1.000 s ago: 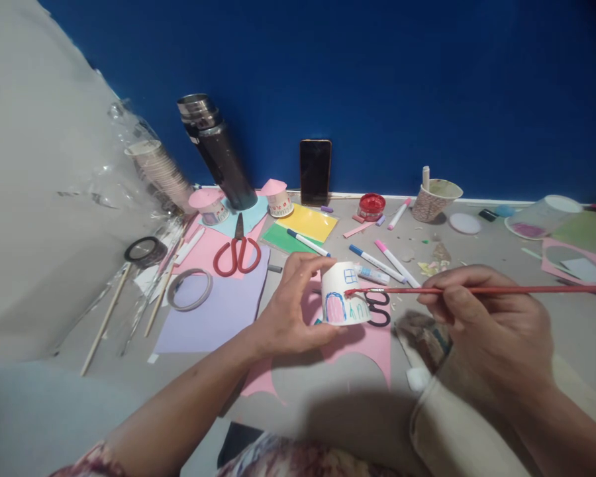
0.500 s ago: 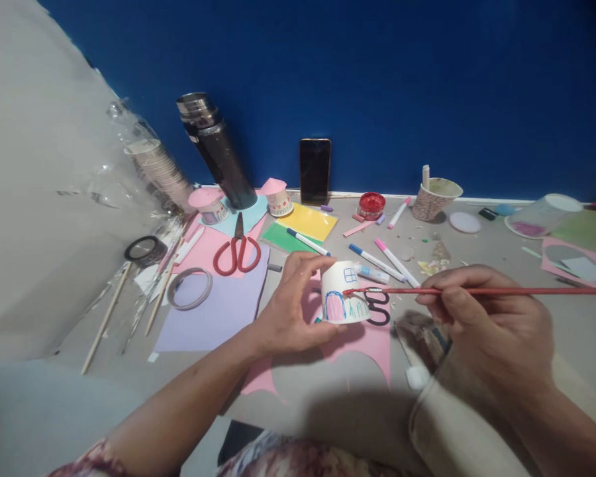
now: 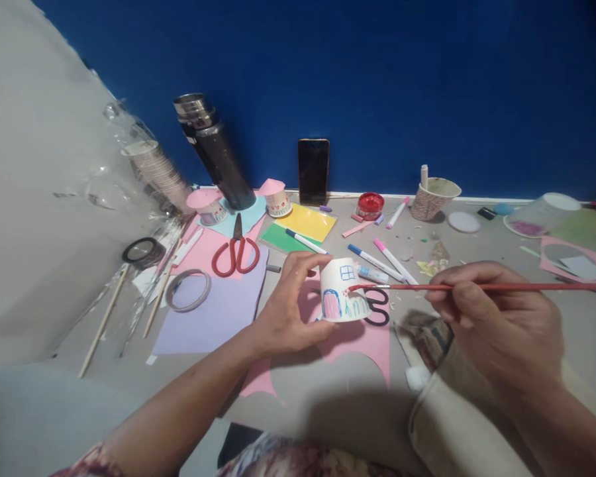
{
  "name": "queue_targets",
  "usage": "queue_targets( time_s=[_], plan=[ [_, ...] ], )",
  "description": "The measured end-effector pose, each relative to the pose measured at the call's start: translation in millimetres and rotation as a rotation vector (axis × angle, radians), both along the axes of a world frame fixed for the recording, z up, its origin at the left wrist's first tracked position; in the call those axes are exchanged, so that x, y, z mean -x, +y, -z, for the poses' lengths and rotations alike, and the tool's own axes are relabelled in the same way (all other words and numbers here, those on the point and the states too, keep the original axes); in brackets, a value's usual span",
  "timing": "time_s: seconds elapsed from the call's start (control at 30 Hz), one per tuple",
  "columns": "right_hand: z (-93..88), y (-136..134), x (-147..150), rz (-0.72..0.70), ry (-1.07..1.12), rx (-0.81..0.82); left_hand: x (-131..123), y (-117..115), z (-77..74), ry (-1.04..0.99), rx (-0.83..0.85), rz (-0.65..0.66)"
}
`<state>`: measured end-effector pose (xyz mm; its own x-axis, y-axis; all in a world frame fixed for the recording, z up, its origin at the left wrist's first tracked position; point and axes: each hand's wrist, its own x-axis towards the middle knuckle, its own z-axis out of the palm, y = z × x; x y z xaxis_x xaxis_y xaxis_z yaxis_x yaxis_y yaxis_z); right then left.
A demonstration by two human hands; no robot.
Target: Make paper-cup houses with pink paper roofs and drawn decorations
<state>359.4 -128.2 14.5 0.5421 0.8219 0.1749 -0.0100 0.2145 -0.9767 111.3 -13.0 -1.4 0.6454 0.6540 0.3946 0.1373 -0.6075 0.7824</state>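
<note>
My left hand (image 3: 285, 308) grips a white paper cup (image 3: 338, 275) turned upside down, fingers at its top and thumb under its rim. Drawn on the cup are a blue window, a pink door outlined in blue, green grass strokes and small red dots. A red paintbrush (image 3: 457, 287) lies level in my right hand (image 3: 501, 324), pinched between thumb and fingers. Its red-coated tip is at the cup's side, by the red dots. Behind the cup, the black handles of a pair of scissors (image 3: 377, 307) show partly.
Red-handled scissors (image 3: 236, 257) and a tape roll (image 3: 189, 290) lie on coloured paper at left. Behind stand two pink-roofed cups (image 3: 277, 199), a steel flask (image 3: 221, 159), a phone (image 3: 313, 171) and a red paint pot (image 3: 370, 206). Markers (image 3: 376, 262) lie beyond the cup.
The brush tip has shifted slightly right, away from the door, and small red dots now show on the cup there. My right hand has moved a little to the right.
</note>
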Motion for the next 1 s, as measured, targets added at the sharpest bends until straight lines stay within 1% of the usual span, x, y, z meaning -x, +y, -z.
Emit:
queue_targets(
  time_s=[0.1,0.27,0.47,0.67,1.0],
  plan=[
    [1.3,-0.3,-0.2,-0.008,-0.017,-0.002,-1.2,-0.5,-0.7,-0.001,-0.021,0.000],
    [1.4,-0.4,-1.1,-0.014,-0.038,0.008,-0.7,-0.7,-1.7,0.008,0.001,0.004],
    [-0.5,-1.3,0.3,0.011,0.006,-0.004,0.4,-0.1,-1.5,0.013,0.002,0.001],
    [-0.4,-0.6,0.9,0.009,-0.005,-0.027,0.2,0.1,-0.9,0.014,-0.012,-0.002],
    [-1.0,-0.5,2.9,-0.009,-0.062,-0.022,0.3,-1.0,-1.4,0.035,-0.019,0.004]
  ],
)
